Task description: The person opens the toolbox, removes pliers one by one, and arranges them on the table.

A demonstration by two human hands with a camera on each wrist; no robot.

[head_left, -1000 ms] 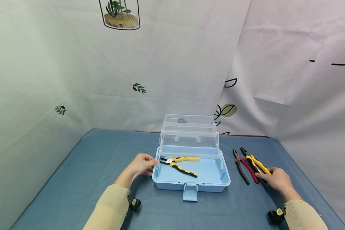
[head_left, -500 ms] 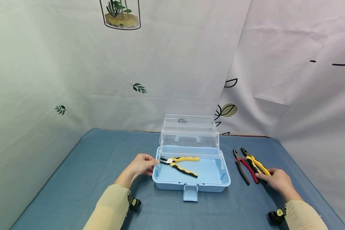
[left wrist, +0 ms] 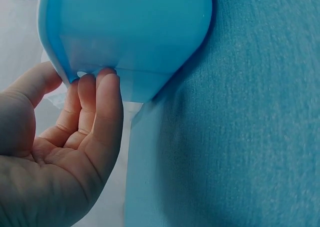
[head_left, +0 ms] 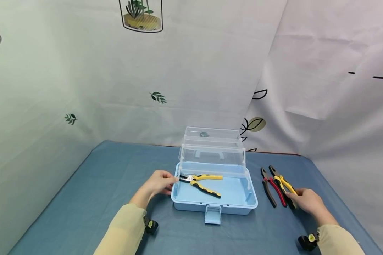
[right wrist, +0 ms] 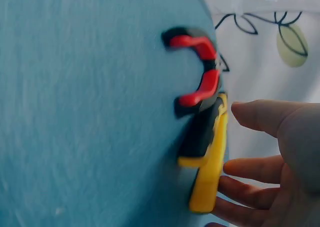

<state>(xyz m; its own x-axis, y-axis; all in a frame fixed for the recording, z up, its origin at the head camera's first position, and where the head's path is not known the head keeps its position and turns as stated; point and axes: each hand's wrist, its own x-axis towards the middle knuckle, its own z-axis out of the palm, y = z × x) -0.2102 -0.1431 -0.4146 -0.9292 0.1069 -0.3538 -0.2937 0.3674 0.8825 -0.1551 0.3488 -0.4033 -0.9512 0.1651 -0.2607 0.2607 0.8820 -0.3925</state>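
Observation:
A light blue toolbox [head_left: 215, 207] with a raised clear lid [head_left: 212, 154] stands on the cloth-covered table. My left hand [head_left: 159, 182] pinches its left rim, thumb on the edge and fingertips beneath, as the left wrist view shows. Inside lie yellow-and-black pliers [head_left: 205, 190] with spread handles. On the right, my right hand [head_left: 309, 202] is at the handles of a second yellow-and-black pair of pliers [right wrist: 212, 172]. In the right wrist view its fingers are loosely extended beside the yellow handle and the thumb stands apart. Red-and-black pliers [head_left: 276, 187] lie just left of that pair.
The toolbox's latch flap [head_left: 212, 215] hangs down at the front. Blue cloth [head_left: 115, 191] covers the table. A pale printed curtain [head_left: 121, 78] rises behind and at both sides. Each wrist bears a small black camera [head_left: 150, 226].
The head view has shifted slightly. The right-hand yellow pliers' handles have shifted a little under the right hand. The left hand stays at the toolbox rim.

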